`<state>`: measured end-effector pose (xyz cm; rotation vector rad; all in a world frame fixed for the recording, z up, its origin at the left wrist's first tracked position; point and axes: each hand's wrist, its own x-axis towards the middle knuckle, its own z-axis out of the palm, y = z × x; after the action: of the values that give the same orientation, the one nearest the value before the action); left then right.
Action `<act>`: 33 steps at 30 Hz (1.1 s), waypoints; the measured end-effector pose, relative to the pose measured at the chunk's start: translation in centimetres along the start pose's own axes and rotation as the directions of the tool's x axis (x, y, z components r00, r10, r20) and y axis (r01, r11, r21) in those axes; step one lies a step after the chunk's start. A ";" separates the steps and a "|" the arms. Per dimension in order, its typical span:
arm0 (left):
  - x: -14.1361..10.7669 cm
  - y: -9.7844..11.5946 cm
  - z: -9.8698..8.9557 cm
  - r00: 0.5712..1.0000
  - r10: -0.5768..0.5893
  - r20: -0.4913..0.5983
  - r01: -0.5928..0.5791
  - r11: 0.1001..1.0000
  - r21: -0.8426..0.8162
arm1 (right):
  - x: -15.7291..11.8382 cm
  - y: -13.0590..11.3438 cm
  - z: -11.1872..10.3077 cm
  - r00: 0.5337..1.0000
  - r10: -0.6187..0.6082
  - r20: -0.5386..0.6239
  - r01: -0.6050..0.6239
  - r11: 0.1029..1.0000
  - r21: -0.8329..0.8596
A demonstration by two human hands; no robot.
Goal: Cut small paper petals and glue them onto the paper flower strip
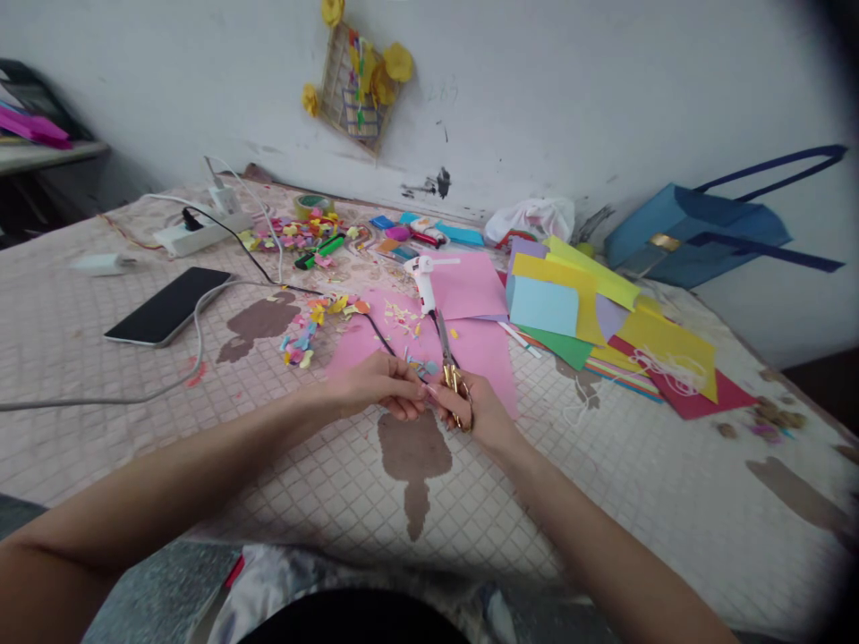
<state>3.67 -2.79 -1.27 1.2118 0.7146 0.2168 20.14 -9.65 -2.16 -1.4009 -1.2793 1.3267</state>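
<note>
A pair of scissors (451, 368) with gold handles sits in my right hand (484, 410), its blades pointing away from me. My left hand (384, 383) has its fingers pinched together, and its tips meet those of my right hand. Whatever is between the fingertips is too small to make out. Beneath and beyond both hands lies a pink paper sheet (352, 344) with small cut scraps (403, 315) on it. A white glue gun (422, 284) rests just past the scissors' tips. Paper flowers (307, 335) in several colours are clustered left of the sheet.
To the right lie stacked coloured papers (594, 300), white string (671, 371) and a blue bag (698, 234). On the left are a tablet-like black device (171, 306), a power strip (201, 234) and a grey cable (134, 400). A green cutter (320, 251) lies farther back.
</note>
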 end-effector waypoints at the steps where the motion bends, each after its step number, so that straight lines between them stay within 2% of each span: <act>1: 0.0 0.0 0.1 1.000 -0.005 -0.003 0.005 1.000 0.003 | 0.0 0.0 0.0 1.000 0.003 0.006 -0.003 1.000 0.005; 5: 0.0 0.1 0.2 1.000 -0.017 -0.012 0.017 1.000 0.007 | -0.2 -0.1 0.1 1.000 -0.011 0.020 0.011 1.000 0.016; 11: 0.3 -0.2 -0.2 1.000 0.007 0.018 -0.007 1.000 0.003 | -0.1 0.1 0.1 0.999 -0.027 -0.027 0.027 1.000 0.000; 18: 0.3 -0.3 -0.2 0.999 0.050 -0.010 -0.050 0.998 0.027 | 0.0 0.2 -0.2 0.997 -0.069 0.024 0.069 0.998 -0.007; 24: 0.1 0.0 0.3 0.998 0.055 -0.023 -0.054 0.998 0.033 | 0.0 0.3 -0.3 0.998 -0.028 0.051 0.027 1.000 0.010; 33: 0.4 -0.4 -0.3 0.999 0.047 0.021 -0.047 0.998 0.045 | 0.0 0.3 -0.4 0.996 -0.088 0.024 0.088 0.996 -0.005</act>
<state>3.71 -2.47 -1.90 1.2737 0.6773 0.2281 20.54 -9.64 -2.43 -1.3216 -1.3467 1.2841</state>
